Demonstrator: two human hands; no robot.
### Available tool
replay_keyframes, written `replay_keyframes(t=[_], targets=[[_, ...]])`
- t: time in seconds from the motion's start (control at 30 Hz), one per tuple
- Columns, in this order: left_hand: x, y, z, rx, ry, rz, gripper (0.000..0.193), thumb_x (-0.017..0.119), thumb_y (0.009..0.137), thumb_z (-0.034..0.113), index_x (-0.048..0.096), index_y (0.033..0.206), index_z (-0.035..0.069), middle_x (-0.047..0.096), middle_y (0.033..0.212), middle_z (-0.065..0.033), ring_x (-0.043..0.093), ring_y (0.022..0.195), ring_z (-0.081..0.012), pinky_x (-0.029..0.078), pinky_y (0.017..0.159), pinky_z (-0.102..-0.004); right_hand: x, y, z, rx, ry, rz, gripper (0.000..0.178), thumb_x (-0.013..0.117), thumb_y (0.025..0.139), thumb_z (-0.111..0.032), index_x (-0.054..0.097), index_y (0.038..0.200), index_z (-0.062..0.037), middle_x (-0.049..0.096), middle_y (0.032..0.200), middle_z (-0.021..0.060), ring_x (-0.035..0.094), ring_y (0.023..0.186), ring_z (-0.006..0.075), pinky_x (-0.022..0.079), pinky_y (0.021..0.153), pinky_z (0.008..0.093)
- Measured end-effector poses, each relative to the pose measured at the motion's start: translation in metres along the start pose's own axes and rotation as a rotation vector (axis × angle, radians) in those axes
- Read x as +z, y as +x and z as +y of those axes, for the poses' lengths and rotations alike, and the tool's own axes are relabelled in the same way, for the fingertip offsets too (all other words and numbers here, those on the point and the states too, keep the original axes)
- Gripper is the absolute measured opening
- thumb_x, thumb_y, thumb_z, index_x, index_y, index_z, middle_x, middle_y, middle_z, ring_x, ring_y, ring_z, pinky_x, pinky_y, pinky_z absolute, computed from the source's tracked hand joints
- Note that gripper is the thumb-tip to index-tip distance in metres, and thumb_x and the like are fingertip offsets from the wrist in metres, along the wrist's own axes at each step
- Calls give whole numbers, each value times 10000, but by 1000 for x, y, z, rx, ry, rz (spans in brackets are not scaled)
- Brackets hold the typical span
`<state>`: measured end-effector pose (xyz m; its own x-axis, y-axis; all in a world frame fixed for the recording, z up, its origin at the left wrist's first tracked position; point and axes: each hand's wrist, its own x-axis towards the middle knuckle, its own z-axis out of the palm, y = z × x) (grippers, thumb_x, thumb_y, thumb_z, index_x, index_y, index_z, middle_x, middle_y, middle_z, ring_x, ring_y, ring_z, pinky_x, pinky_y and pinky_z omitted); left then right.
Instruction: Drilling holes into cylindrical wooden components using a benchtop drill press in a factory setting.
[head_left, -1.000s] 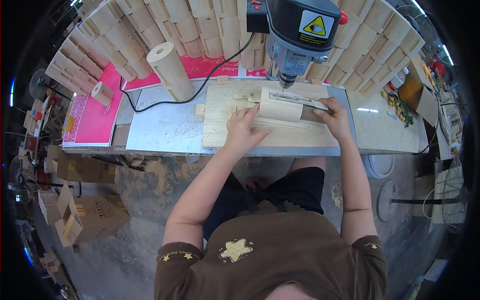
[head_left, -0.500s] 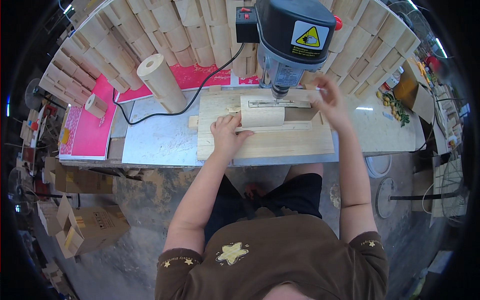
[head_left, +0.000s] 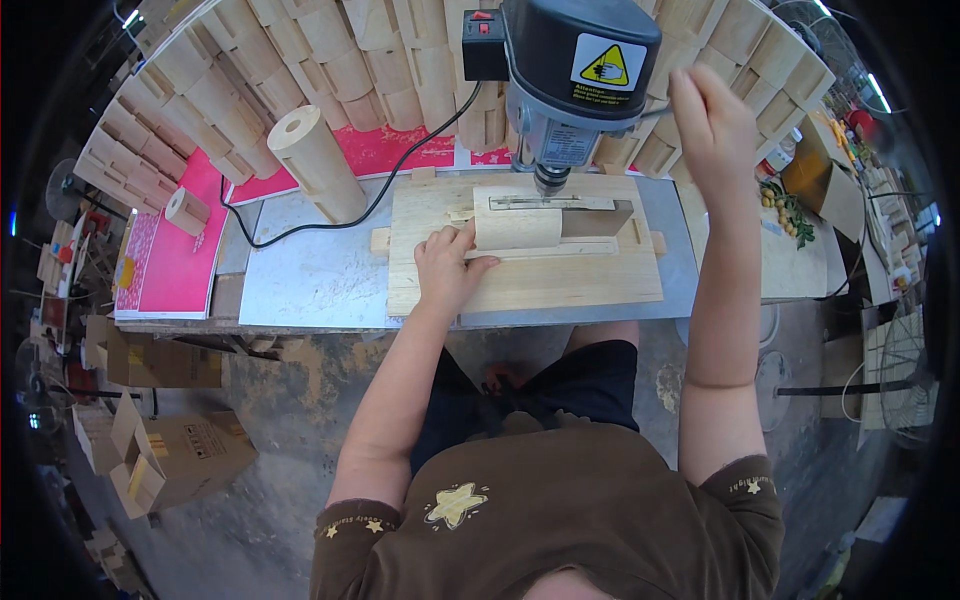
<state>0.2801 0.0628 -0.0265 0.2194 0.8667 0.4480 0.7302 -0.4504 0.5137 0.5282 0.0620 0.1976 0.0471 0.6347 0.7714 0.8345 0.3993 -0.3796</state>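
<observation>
A drill press (head_left: 580, 60) stands over a pale wooden jig board (head_left: 440, 285). Lying on the board is a rounded wooden block (head_left: 515, 232) with a long slot along its top. The drill chuck (head_left: 550, 180) is just above that slot. My left hand (head_left: 448, 268) grips the block's left end, its thumb along the front side. My right hand (head_left: 712, 135) is raised at the right of the machine, closed round its feed lever (head_left: 655, 112); the lever's grip is hidden inside the fist. A flat grey-brown piece (head_left: 597, 220) sits against the block's right end.
Slotted wooden cylinders (head_left: 360, 70) are stacked in a wall behind the press. One tall cylinder (head_left: 318, 165) and a short one (head_left: 188, 210) stand at left, near a black cable (head_left: 400, 160). Cardboard boxes (head_left: 190, 450) are on the floor at left.
My right hand has left the block's right end, moved up and closed on the feed lever. My left hand stays on the block. The whole view has shifted slightly.
</observation>
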Motion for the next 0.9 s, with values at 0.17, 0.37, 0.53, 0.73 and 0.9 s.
replay_keyframes(t=[0.17,0.37,0.53,0.73,0.9], targets=[[-2,-2,-4,-24,18,-27,534,742,634,301,577,1116,143,516,788,-5,500,824,-201,312,771,-363,8,-73,-12,48,121,7,113,535,843,-93,584,784,-9,504,618,120,496,524,221,390,509,287],[-1,0,1,-36,35,-46,565,749,627,296,570,1141,146,519,788,1,503,825,-193,311,771,-363,40,-113,11,38,251,146,111,519,827,-16,603,897,4,552,684,106,522,573,196,408,537,276],[2,0,1,-36,31,-51,565,751,624,295,570,1141,153,520,786,-1,504,826,-192,312,766,-363,71,-136,36,-43,231,163,134,526,805,5,594,920,9,554,738,119,530,648,234,421,595,308],[3,-1,0,-36,36,-34,577,754,619,295,567,1146,152,521,785,1,505,822,-193,305,773,-360,58,-125,31,-62,221,132,120,542,795,-6,597,901,8,538,725,121,524,651,247,416,594,325],[2,-4,-2,-4,71,13,604,757,607,317,563,1156,157,522,792,-4,499,825,-194,276,785,-376,16,-34,-2,-31,151,156,132,557,828,-104,562,724,-24,442,540,98,468,472,223,380,475,320]])
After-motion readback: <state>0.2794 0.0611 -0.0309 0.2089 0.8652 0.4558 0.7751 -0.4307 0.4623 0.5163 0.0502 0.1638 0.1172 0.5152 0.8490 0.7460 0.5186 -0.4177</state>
